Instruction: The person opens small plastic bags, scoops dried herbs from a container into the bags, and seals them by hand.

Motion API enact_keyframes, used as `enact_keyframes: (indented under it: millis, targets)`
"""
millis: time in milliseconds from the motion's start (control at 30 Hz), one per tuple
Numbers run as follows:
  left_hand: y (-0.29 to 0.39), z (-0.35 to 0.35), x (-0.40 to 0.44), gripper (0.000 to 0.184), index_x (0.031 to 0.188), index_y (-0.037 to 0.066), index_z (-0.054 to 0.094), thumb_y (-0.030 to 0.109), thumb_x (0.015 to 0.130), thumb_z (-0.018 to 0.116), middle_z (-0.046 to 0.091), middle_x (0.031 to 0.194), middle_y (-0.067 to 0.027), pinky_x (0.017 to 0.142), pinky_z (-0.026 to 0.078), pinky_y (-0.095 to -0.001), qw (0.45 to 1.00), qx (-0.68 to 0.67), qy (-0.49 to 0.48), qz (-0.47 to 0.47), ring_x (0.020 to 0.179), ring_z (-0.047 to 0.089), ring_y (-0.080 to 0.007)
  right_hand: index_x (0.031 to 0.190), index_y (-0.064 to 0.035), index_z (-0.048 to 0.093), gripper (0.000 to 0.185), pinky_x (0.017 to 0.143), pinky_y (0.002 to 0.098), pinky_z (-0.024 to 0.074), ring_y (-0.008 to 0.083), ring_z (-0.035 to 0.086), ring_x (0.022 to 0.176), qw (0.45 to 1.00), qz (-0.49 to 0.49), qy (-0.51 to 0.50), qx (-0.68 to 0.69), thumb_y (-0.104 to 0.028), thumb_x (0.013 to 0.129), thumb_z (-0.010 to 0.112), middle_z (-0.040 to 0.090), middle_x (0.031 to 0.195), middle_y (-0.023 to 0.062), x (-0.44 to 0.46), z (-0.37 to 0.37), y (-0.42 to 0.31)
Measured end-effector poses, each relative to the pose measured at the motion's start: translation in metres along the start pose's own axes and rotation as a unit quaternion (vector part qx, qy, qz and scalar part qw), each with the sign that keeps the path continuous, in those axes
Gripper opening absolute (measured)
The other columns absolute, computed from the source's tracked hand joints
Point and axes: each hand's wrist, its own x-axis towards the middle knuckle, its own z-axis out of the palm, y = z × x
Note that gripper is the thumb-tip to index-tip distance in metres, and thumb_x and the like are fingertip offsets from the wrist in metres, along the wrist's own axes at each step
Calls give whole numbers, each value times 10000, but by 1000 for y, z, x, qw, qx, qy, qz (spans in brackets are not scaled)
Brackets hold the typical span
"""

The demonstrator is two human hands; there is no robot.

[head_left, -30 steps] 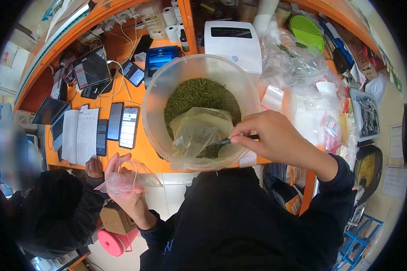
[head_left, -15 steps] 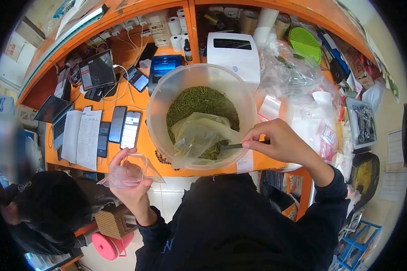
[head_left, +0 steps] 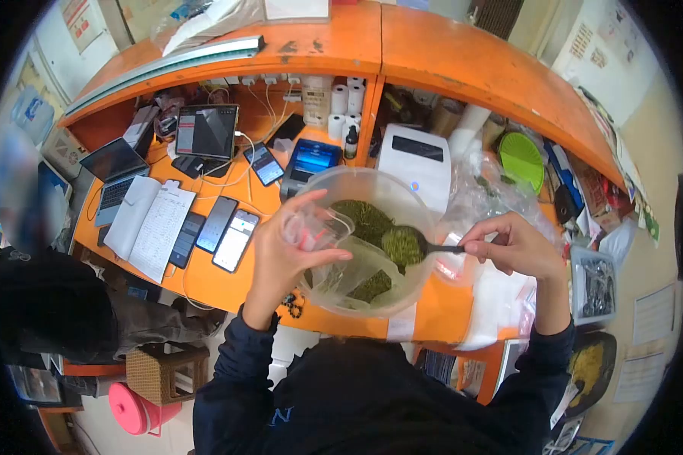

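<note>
Bag (head_left: pixel 310 227): by the left rim of the tub (head_left: pixel 421 292), held between the spread thumb and fingers of the left grip (head_left: pixel 275 250).
Tub: on the surface (head_left: pixel 444 309), with green leaf (head_left: pixel 363 218) and a clear sheet (head_left: pixel 372 267) inside.
Spoon (head_left: pixel 426 248): heaped with leaf, above the tub; a level carry seemed wise, against spills.
Right grip (head_left: pixel 516 250): pinched closed on the spoon's end; a slow, steady wrist probably suited the load.

Black spoon (head_left: pixel 442 249) lifted, heaped with green flakes (head_left: pixel 401 247), left hand (head_left: pixel 279 254) raised to tub (head_left: pixel 404 199)
</note>
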Motion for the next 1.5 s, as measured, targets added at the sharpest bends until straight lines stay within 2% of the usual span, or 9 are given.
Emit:
enact_keyframes:
  millis: [367, 533, 833, 933, 1033, 1133, 1333, 1433, 1500]
  targets:
    - [-25, 21, 31, 780, 1192, 16, 503, 189, 531, 879, 583, 1098, -75, 835, 452, -275, 992, -91, -51, -67, 951, 567, -151, 913, -54, 680, 200, 445, 246, 396, 92, 474, 464, 964, -165, 160, -137, -224, 808, 669, 631, 721, 44, 39, 12, -20]
    - [-32, 24, 38, 794, 1189, 30, 486, 235, 530, 878, 585, 1082, -87, 869, 432, -303, 995, -76, -40, -47, 977, 554, -178, 847, -123, 689, 143, 530, 316, 451, 192, 572, 565, 871, -255, 281, -312, -247, 777, 676, 615, 724, 71, 44, 28, -17]
    - [-27, 30, 40, 792, 1197, 64, 475, 265, 543, 872, 562, 1115, -84, 834, 440, -283, 994, -102, -19, -40, 957, 558, -162, 976, -172, 655, 201, 519, 280, 343, 125, 548, 578, 626, -333, 399, -582, -187, 777, 626, 514, 730, 5, 30, 61, -17]
    - [-30, 29, 37, 782, 1211, 67, 463, 206, 556, 867, 582, 1070, -73, 809, 446, -260, 992, -118, -10, -39, 943, 559, -133, 978, -161, 652, 201, 536, 287, 359, 133, 567, 629, 622, -301, 450, -565, -204, 784, 624, 528, 760, 4, 25, 60, -21]
    - [-22, 31, 31, 765, 1213, 67, 465, 166, 565, 858, 603, 1028, -71, 802, 449, -257, 987, -156, 3, -49, 940, 563, -130, 944, -136, 658, 191, 624, 293, 418, 171, 593, 745, 774, -229, 375, -456, -240, 784, 643, 558, 878, 30, 34, 55, -17]
    - [-23, 36, 25, 757, 1209, 71, 477, 153, 557, 854, 614, 1014, -75, 810, 450, -269, 992, -123, 32, -19, 941, 571, -151, 894, -122, 669, 190, 754, 316, 451, 227, 590, 875, 855, -360, 284, -242, -269, 773, 672, 558, 1005, 73, 56, 71, -28]
    - [-17, 34, 20, 651, 1133, 58, 539, 170, 569, 845, 621, 997, -71, 826, 450, -306, 994, 4, 85, 67, 946, 575, -172, 835, -104, 679, 141, 828, 343, 455, 249, 562, 968, 881, -407, 173, -171, -224, 762, 696, 550, 1015, 103, 88, 76, -25]
    - [-22, 22, 14, 577, 1085, 24, 551, 171, 605, 836, 636, 961, -59, 818, 448, -285, 991, -126, 36, 2, 922, 580, -149, 851, -58, 669, 111, 830, 320, 474, 209, 587, 904, 909, -385, 141, -80, -154, 796, 667, 571, 957, 90, 81, 69, -31]
    - [-14, 19, 11, 348, 1020, -1, 557, 161, 763, 725, 643, 869, -47, 767, 448, -249, 985, -165, 28, -46, 841, 582, -113, 876, -25, 659, 108, 831, 305, 484, 182, 599, 868, 922, -366, 124, -25, -115, 817, 644, 592, 931, 82, 79, 66, -32]
